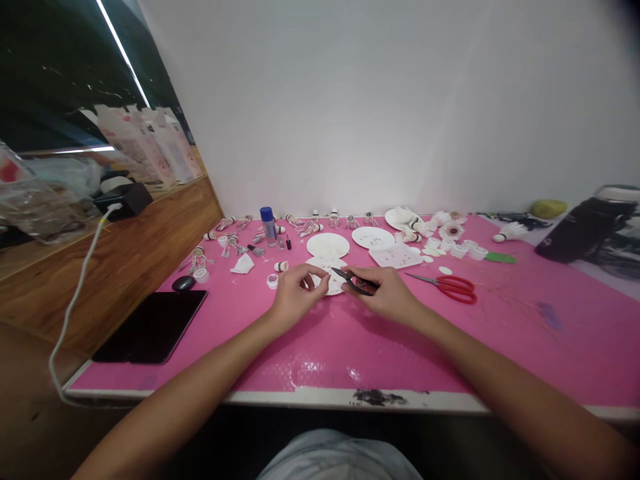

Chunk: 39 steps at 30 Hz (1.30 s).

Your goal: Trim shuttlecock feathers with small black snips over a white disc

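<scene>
My left hand (295, 293) rests on the pink mat (350, 340) with fingers curled in a pinch; what they pinch is too small to name. It lies at the left edge of a white paper plate (334, 283). My right hand (383, 293) grips small black pliers or snips (350, 278), whose tips point left over that plate. The two hands nearly meet above the plate.
Red-handled scissors (453, 287) lie right of my right hand. Two more white plates (327, 245) (373, 237), a blue-capped bottle (269, 223), shuttlecocks (507, 232) and small cups sit further back. A black tablet (150, 327) lies at the left; a black bag (585, 230) stands far right.
</scene>
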### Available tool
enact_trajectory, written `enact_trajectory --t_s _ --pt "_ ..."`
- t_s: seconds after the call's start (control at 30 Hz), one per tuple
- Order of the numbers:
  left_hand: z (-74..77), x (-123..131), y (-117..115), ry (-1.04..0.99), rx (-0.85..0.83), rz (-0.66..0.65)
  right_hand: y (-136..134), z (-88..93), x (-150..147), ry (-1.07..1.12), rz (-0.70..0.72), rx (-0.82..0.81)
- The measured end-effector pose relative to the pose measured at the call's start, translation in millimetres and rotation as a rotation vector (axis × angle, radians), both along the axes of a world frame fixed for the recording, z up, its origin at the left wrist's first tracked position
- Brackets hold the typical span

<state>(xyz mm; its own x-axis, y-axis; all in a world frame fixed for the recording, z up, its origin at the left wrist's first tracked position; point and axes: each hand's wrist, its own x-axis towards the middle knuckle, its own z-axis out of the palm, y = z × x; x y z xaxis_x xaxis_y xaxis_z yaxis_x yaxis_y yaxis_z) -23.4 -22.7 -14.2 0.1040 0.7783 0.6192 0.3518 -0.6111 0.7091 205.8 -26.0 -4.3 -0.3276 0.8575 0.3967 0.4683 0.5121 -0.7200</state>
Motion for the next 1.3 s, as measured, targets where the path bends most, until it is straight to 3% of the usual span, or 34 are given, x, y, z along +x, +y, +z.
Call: enact_trajectory --t_s 0.5,0.83,1.3 --pt "0.1 0.1 1.1 -0.010 0.000 -0.039 -0.2 3.8 -1.1 0.030 0.020 -0.043" --pt "2.5 -0.6 3.1 -0.042 -0.075 -0.104 -2.6 6.2 -4.0 0.076 0.065 -0.169" --pt "8.5 -4.1 2.0 0.011 -0.006 -0.086 2.2 2.7 -5.1 0.142 0.130 -0.330"
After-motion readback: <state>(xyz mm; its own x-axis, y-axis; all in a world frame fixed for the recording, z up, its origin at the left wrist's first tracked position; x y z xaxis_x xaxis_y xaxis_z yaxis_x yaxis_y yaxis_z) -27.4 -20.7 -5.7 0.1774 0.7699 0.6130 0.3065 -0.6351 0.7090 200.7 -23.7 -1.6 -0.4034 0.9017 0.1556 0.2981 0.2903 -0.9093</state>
